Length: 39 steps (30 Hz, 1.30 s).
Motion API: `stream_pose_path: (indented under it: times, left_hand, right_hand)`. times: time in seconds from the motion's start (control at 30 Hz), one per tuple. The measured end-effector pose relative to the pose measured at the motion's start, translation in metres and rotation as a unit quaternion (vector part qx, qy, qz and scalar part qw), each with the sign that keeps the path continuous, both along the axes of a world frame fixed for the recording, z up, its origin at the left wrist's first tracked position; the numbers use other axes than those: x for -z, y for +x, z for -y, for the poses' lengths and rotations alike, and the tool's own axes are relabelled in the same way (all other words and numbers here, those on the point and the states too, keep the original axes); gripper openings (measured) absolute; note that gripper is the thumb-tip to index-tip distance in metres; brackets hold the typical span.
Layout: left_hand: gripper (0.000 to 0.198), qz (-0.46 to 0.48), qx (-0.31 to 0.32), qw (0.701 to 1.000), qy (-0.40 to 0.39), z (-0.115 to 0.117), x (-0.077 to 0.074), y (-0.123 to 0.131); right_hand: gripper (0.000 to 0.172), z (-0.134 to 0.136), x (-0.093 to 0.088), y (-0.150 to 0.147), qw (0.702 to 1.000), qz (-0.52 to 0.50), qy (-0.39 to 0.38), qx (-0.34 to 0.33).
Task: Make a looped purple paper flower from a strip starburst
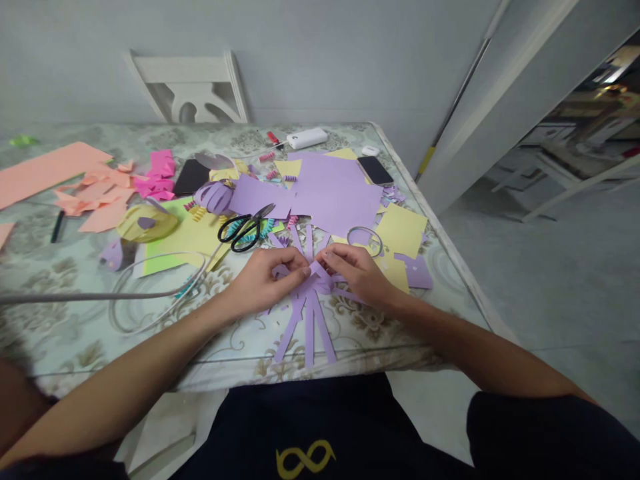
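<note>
Several purple paper strips (pixel 308 319) fan out across the near edge of the table, bunched together at their middle. My left hand (pixel 265 277) pinches that bunch from the left, fingers closed on the strips. My right hand (pixel 356 270) pinches the same bunch from the right, thumb and fingers folded over the purple paper. The fingertips of both hands almost meet above the crossing point. Strip ends stick out beyond the hands toward the far side and toward me.
Black scissors (pixel 243 231) lie just beyond my left hand. Purple sheets (pixel 334 190), yellow sheets (pixel 401 231), pink scraps (pixel 159 175) and orange paper (pixel 47 170) cover the table (pixel 165 347). A phone (pixel 375 171), a white power bank (pixel 306 138) and a tape roll (pixel 146 223) sit farther back.
</note>
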<state>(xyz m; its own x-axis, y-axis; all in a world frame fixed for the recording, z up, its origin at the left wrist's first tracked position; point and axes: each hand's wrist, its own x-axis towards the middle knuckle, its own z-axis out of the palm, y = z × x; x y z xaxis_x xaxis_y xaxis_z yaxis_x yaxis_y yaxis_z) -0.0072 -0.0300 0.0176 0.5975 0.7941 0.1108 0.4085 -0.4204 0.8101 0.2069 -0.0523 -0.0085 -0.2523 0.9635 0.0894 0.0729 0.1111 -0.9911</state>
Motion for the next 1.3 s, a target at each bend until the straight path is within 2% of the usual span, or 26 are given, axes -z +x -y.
stream_pose_path:
  times: [0.1, 0.2, 0.27, 0.33, 0.43, 0.5, 0.63, 0.73, 0.87, 0.97, 1.1, 1.2, 1.3]
  left_hand:
    - [0.028, 0.021, 0.004, 1.0, -0.012, -0.001, -0.002, -0.003]
    - [0.034, 0.041, -0.012, 0.999, -0.01, -0.007, -0.002, -0.008]
    - [0.036, 0.027, -0.049, 0.998, 0.012, -0.014, 0.0, -0.012]
    - [0.035, -0.015, -0.1, 0.993, 0.055, -0.023, 0.002, -0.017]
    - [0.031, -0.085, -0.14, 0.978, 0.128, -0.031, 0.003, -0.021]
    - [0.029, -0.095, -0.114, 0.98, 0.135, -0.031, 0.001, -0.021]
    - [0.026, -0.065, 0.028, 0.993, 0.094, -0.023, -0.006, -0.018]
    - [0.022, -0.044, 0.123, 0.987, 0.092, -0.019, -0.01, -0.017]
    - [0.021, -0.011, 0.232, 0.971, 0.062, -0.017, -0.01, -0.017]
    - [0.026, -0.002, 0.245, 0.968, 0.049, -0.011, -0.006, -0.013]
    - [0.019, 0.001, 0.215, 0.976, 0.032, -0.002, -0.004, -0.005]
    - [0.014, 0.011, 0.175, 0.984, 0.029, -0.003, -0.014, -0.004]
    - [0.012, 0.028, 0.142, 0.989, 0.042, -0.008, -0.035, -0.006]
  right_hand:
    - [0.028, -0.001, 0.001, 0.002, 1.0, -0.002, 0.006, 0.004]
    - [0.021, -0.009, 0.003, 0.013, 0.993, 0.078, 0.072, 0.053]
    - [0.015, -0.017, 0.003, 0.025, 0.965, 0.181, 0.157, 0.106]
    - [0.015, -0.027, 0.005, 0.037, 0.921, 0.284, 0.231, 0.136]
    - [0.019, -0.037, 0.007, 0.05, 0.892, 0.35, 0.256, 0.131]
    - [0.021, -0.04, 0.01, 0.054, 0.884, 0.376, 0.255, 0.112]
    - [0.035, -0.04, 0.011, 0.056, 0.859, 0.454, 0.222, 0.079]
    - [0.046, -0.039, 0.008, 0.059, 0.845, 0.502, 0.176, 0.058]
    - [0.054, -0.04, 0.004, 0.064, 0.843, 0.518, 0.137, 0.044]
    - [0.057, -0.041, 0.006, 0.067, 0.841, 0.523, 0.13, 0.042]
    - [0.056, -0.043, 0.011, 0.067, 0.845, 0.516, 0.133, 0.055]
    - [0.056, -0.045, 0.01, 0.067, 0.851, 0.505, 0.128, 0.066]
    - [0.054, -0.047, 0.004, 0.067, 0.853, 0.496, 0.125, 0.107]
